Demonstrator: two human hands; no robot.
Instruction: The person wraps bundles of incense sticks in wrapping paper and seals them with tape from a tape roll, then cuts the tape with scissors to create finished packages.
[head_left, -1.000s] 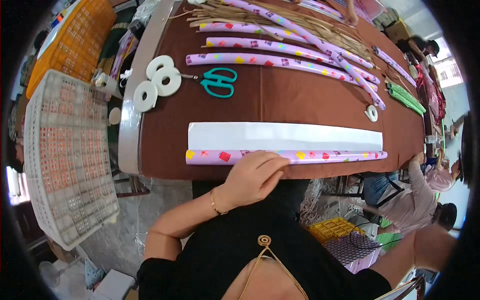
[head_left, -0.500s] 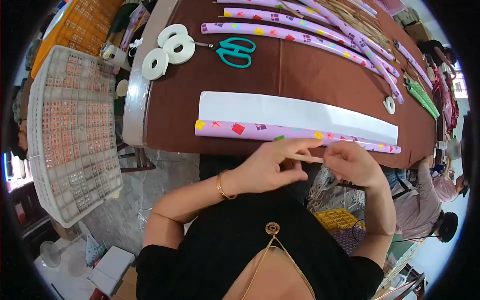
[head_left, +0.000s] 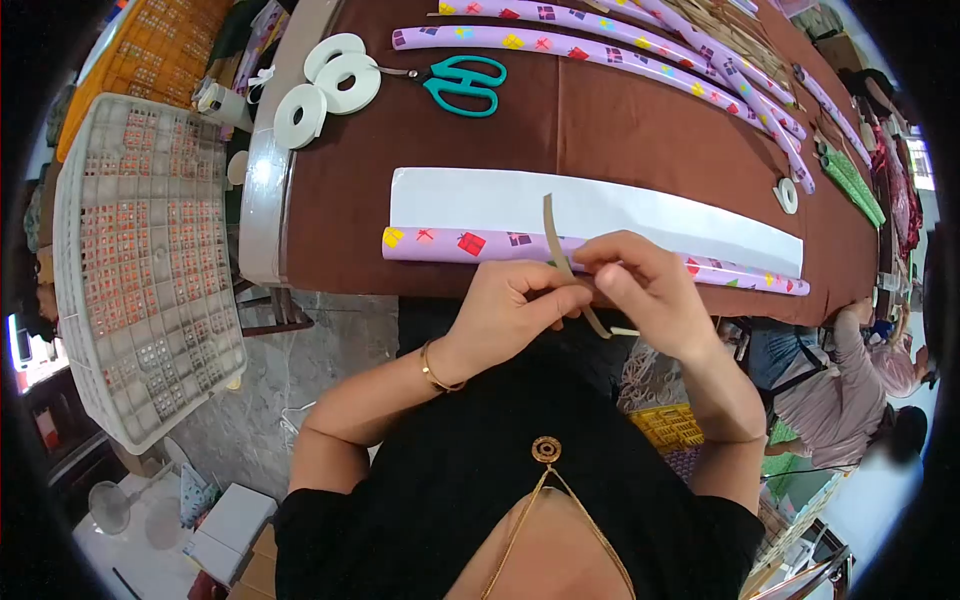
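Note:
My left hand is closed in a pinch on a narrow tan strip that curves up over the white paper and down below my fingers. Close against it, my right hand has thumb and fingertips bent together beside the strip; what they grip is hidden. A short pale end shows beneath the right hand. Behind both hands lies a sheet of wrapping paper, its white side facing up and its near edge a purple roll printed with gifts.
Teal-handled scissors and several white tape rolls lie at the table's left. Purple wrapped rolls lie along the far side, with a green roll at right. A white plastic crate stands left; a person is at right.
The tan strip now stands up and curls between my hands, where a short pale piece was stretched before. Both hands have come closer together; the right has moved left.

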